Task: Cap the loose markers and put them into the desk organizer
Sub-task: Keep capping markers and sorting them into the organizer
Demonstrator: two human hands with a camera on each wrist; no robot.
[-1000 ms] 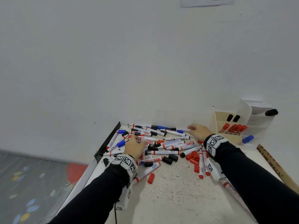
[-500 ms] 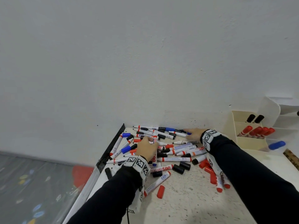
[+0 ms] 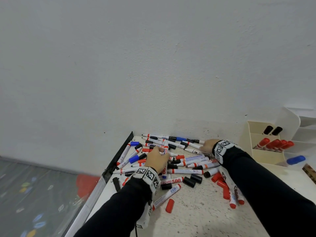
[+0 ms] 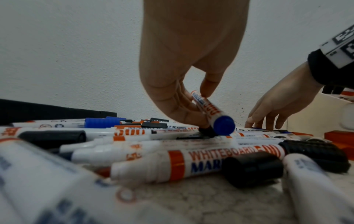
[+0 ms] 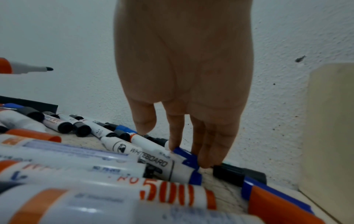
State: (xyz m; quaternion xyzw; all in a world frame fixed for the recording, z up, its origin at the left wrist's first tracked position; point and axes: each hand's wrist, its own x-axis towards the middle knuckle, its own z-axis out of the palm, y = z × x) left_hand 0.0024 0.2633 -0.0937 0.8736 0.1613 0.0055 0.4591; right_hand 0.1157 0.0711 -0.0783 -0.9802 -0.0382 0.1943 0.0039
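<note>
A heap of white whiteboard markers [image 3: 186,171] with red, blue and black ends lies on the speckled table, among loose red caps [image 3: 169,205] and black caps [image 3: 193,180]. My left hand [image 3: 159,156] pinches one blue-ended marker [image 4: 210,112] between thumb and fingers, tilted up off the heap. My right hand [image 3: 206,146] is at the back of the heap by the wall. Its straight fingers [image 5: 205,157] press down on a blue cap [image 5: 188,159], thumb apart. The cream desk organizer [image 3: 266,156] stands at the right with red markers [image 3: 273,144] and black markers [image 3: 271,130] in it.
A blue marker [image 3: 295,159] pokes from the organizer's lower right. A black strip [image 3: 119,156] runs along the table's left edge, with the floor beyond it. The white wall [image 3: 153,82] stands right behind the heap. A wooden ruler [image 3: 309,170] lies at the far right.
My right hand has moved back toward the wall and set its fingers on the blue cap. My left hand has drawn the blue-ended marker up from the heap. The view has shifted left.
</note>
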